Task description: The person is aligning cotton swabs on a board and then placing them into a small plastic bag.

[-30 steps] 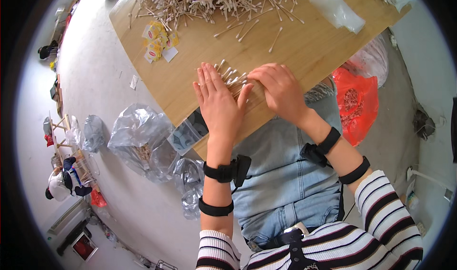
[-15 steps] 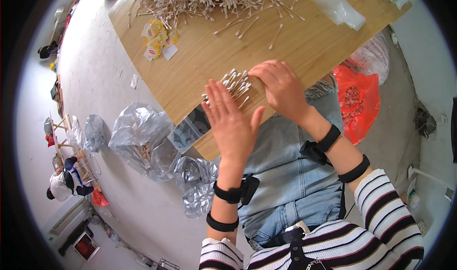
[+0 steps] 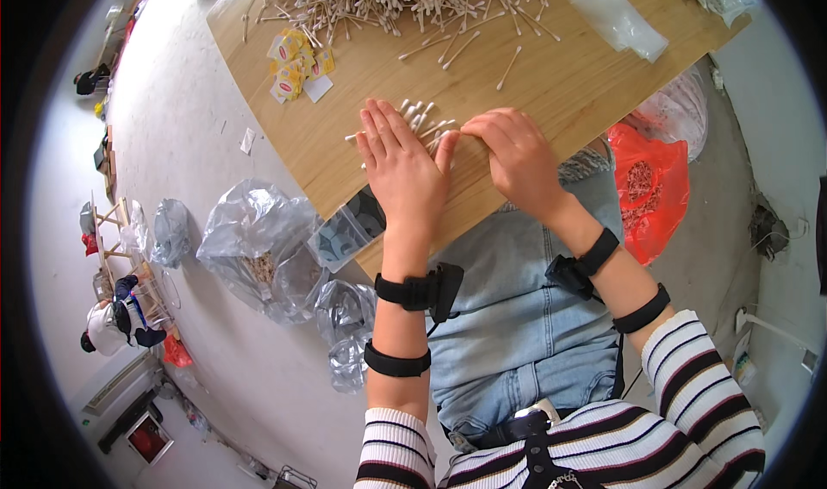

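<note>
Left hand (image 3: 403, 174) spread flat over swabs (image 3: 419, 118) | right hand (image 3: 523, 160) pinched, contents unclear

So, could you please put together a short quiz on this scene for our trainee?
1. Multiple choice: which of these lies nearest the left hand?
A) the packets
B) the clear pouch
C) the red bag

2. True or false: the left hand has a closed grip.

3. Count: how many black bands circle the left forearm?

Key:
1. A, the packets.
2. False; it is open over some swabs.
3. Two.
</note>
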The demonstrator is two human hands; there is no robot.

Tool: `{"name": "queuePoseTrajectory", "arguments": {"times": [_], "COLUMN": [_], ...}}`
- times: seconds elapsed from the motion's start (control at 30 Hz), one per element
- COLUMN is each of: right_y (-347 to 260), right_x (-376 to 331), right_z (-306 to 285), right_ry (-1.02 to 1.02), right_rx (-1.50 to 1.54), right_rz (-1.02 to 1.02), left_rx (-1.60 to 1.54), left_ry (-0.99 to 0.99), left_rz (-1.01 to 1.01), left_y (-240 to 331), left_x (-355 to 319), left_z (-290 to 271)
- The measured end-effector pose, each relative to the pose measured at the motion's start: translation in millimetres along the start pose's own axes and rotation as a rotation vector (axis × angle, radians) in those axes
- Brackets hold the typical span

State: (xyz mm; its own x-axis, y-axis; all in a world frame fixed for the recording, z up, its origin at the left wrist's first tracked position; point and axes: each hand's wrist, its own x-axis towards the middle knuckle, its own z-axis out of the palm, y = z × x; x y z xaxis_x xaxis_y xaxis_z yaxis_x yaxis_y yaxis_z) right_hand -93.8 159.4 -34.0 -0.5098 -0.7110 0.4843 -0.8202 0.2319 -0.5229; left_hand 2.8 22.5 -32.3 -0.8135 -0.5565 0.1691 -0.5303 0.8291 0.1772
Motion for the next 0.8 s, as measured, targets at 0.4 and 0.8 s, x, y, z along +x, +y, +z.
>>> {"name": "queuePoseTrajectory", "arguments": {"times": [0.4,0.8], "right_y": [1.8,1.3], "right_x": [-2.4,-4.0], "right_z": [2.1,2.9], "right_ry": [0.011,0.077], "right_rx": [-0.031,0.133], "right_rz": [-0.008,0.083], "left_rx": [-0.257,-0.029], "left_ry": [0.036,0.016], "left_rz": [-0.095,-0.116], "left_y": [-2.5,22.3], "left_x": [-37.8,-24.2], "left_z": [-42.7,2.9]}}
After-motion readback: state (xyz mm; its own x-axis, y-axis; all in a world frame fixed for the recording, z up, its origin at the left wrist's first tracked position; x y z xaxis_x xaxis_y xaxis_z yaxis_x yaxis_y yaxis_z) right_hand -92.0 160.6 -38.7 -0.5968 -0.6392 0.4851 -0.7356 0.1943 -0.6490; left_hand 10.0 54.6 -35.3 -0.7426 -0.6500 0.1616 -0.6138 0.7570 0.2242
